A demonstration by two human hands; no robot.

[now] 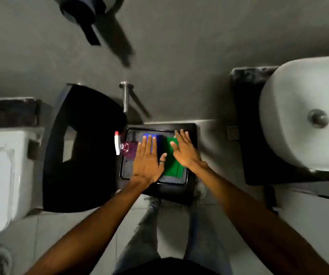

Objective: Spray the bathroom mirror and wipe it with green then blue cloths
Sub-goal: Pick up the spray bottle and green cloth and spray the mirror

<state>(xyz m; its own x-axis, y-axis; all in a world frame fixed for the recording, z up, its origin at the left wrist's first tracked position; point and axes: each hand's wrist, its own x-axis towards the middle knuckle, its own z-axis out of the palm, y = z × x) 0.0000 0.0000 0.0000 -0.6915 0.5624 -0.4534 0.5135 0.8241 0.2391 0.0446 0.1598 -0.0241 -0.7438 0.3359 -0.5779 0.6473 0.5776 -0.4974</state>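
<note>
A black tray [191, 171] rests on a low black stand below me. In it lie a folded blue cloth [159, 143] on the left and a folded green cloth [173, 165] on the right. A spray bottle [124, 148] with pink liquid and a white and red nozzle lies at the tray's left edge. My left hand [147, 159] is flat, fingers apart, over the blue cloth. My right hand [185, 150] is spread over the green cloth. Neither hand holds anything. No mirror shows.
A toilet with a black seat [76, 147] and white tank [3, 175] is on the left. A white basin [306, 116] on a dark counter is on the right. A metal pipe [126, 98] sticks out of the grey wall. My legs stand on the tiled floor.
</note>
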